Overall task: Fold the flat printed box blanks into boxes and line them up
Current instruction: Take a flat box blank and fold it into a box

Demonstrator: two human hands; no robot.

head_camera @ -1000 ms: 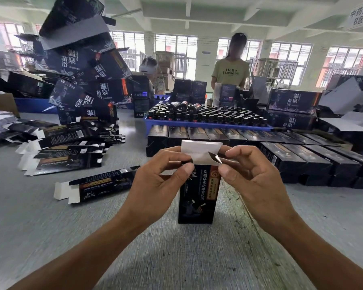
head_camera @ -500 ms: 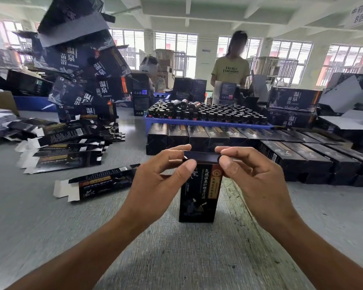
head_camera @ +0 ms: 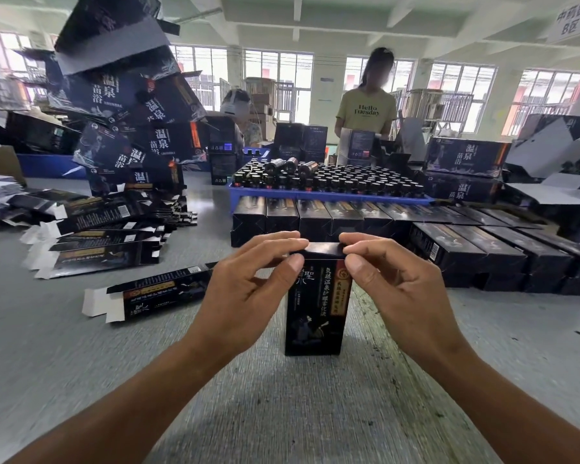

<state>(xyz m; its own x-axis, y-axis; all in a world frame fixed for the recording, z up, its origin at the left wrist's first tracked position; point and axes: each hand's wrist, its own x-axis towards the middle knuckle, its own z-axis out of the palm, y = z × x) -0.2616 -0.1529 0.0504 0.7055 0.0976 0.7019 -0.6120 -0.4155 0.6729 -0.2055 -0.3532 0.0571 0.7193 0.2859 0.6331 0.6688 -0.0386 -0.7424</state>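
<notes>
A black printed box (head_camera: 315,313) stands upright on the grey table (head_camera: 282,413) in front of me, its top flap folded down flat. My left hand (head_camera: 248,289) pinches the box's top left corner between thumb and fingers. My right hand (head_camera: 402,289) pinches the top right corner the same way. Behind it lies a row of folded black boxes (head_camera: 449,242). One flat blank (head_camera: 151,291) lies to the left, with a pile of flat blanks (head_camera: 98,236) farther left.
A blue tray of dark bottles (head_camera: 329,185) sits behind the folded row. A leaning stack of large dark cartons (head_camera: 131,105) rises at the back left. Two people (head_camera: 365,108) work on the table's far side. More cartons (head_camera: 466,159) stand at the right.
The white top flap, raised a second ago, has been folded down and tucked shut. Both hands stay at the box's top corners.
</notes>
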